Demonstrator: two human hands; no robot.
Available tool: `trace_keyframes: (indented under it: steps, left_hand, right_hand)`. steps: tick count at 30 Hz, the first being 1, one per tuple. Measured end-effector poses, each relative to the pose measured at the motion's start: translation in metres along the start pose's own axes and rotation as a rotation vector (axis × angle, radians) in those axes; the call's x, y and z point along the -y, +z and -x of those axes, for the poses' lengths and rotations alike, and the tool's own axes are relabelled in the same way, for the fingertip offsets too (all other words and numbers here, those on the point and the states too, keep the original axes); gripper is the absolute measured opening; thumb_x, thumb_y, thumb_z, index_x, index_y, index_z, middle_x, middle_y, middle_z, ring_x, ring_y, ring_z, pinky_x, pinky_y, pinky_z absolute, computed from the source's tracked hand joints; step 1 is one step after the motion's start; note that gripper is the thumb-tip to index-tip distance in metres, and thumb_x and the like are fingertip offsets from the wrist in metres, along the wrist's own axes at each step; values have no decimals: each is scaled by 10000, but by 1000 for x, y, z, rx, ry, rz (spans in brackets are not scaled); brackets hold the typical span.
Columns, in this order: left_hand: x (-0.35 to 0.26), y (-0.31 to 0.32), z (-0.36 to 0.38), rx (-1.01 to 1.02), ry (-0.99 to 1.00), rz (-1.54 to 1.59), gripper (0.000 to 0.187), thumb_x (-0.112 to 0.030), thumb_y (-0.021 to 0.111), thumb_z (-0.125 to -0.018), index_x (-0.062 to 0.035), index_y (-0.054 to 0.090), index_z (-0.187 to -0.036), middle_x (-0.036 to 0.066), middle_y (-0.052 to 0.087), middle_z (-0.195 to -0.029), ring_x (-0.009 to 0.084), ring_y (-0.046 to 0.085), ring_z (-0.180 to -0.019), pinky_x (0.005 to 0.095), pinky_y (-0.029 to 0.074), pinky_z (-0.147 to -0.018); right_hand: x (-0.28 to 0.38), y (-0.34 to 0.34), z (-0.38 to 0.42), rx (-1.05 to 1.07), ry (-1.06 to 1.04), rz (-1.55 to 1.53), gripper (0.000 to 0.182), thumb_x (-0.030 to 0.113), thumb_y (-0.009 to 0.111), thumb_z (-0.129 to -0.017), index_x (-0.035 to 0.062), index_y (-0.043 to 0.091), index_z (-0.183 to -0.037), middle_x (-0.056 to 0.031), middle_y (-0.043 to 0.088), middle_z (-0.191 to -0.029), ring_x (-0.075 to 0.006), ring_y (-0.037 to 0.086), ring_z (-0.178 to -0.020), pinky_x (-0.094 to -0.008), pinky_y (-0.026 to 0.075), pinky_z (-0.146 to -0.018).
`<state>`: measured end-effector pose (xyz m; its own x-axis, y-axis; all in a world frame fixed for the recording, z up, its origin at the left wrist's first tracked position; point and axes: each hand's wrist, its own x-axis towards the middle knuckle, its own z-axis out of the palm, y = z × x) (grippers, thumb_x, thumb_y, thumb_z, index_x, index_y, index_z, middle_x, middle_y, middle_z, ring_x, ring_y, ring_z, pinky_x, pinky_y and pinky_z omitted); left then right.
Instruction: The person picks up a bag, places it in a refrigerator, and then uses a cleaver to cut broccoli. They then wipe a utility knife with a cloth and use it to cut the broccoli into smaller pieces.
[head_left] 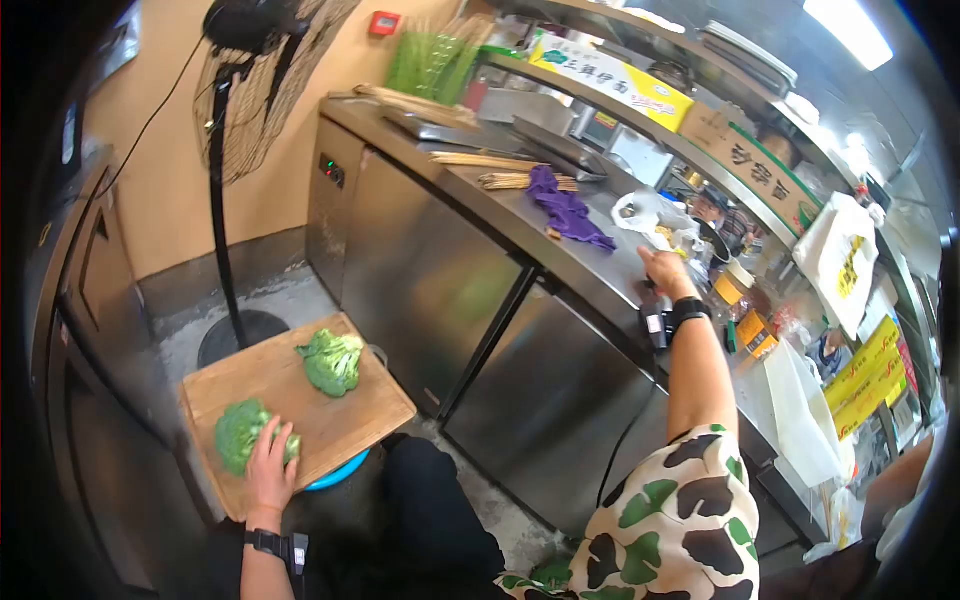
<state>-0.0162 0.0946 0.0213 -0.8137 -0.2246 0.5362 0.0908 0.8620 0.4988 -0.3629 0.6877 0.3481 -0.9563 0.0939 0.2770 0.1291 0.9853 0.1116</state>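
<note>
Two heads of broccoli lie on a wooden cutting board low in front of me. My left hand is on the nearer broccoli, its fingers curved over the stalk side. The other broccoli lies apart near the board's far edge. Stretched out over the steel counter, my right hand is beside a white plastic bag. Its fingers look closed, with something small and dark beneath them that I cannot make out. A purple cloth lies just beyond it.
Part of a blue basin shows under the board. A standing fan is behind it. Bundles of skewers and yellow-labelled jars are on the counter, below a shelf of boxes. Another person's arm shows at far right.
</note>
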Motion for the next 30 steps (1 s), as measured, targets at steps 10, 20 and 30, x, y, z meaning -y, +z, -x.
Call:
trace_keyframes:
  steps: [10,20,30]
  left_hand:
    - [31,-24,3,-271,-255,-128,606,-184,798,-659,-174,591,-1229,104,483,-1316,351,478,-1188,469,411,-984]
    - [67,1,10,-287,-431,144,718,-168,813,-633,-154,516,-1287,142,453,-1335,371,462,-1212,443,388,-1038]
    - [80,4,12,-709,-630,254,834,-132,845,-627,-122,450,-1361,156,440,-1254,345,440,-1198,435,362,-1032]
  right_hand:
    - [-45,33,-13,-121,-9,-224,519,437,583,-854,-29,619,-1081,-255,665,-1033,-350,640,-985,-411,478,-843]
    - [-68,-4,26,114,186,-680,292,281,558,-829,23,576,-693,-44,538,-569,-178,488,-447,-306,410,-450]
    - [6,-70,207,351,-473,-2312,475,149,458,-976,-75,321,-1371,-33,378,-870,-87,348,-631,-219,333,-547]
